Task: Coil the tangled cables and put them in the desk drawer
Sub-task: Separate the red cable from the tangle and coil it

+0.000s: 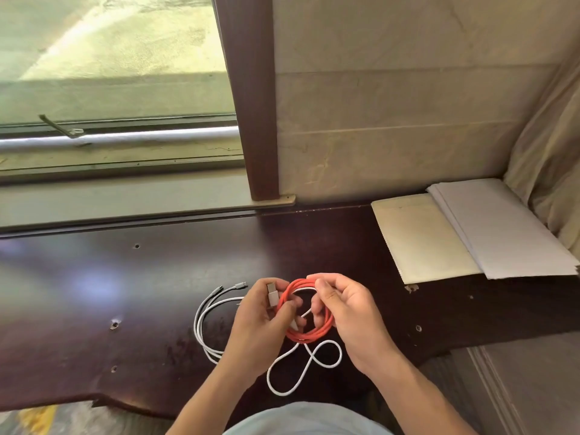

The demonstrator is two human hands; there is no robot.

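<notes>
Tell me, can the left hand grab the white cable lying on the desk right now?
Probably not yet: the left hand is busy gripping the orange coil. The white cable lies close beside it with nothing in between.

We hold both hands close together just above the dark desk, forearms bare and reaching in from the near edge, angled toward each other. Our left hand sits palm inward, fingers curled round the left side of the orange cable coil, thumb pressing a plug end against them. Our right hand curls over the coil's right side, back of the hand up, fingertips pinching the upper strands.
</notes>
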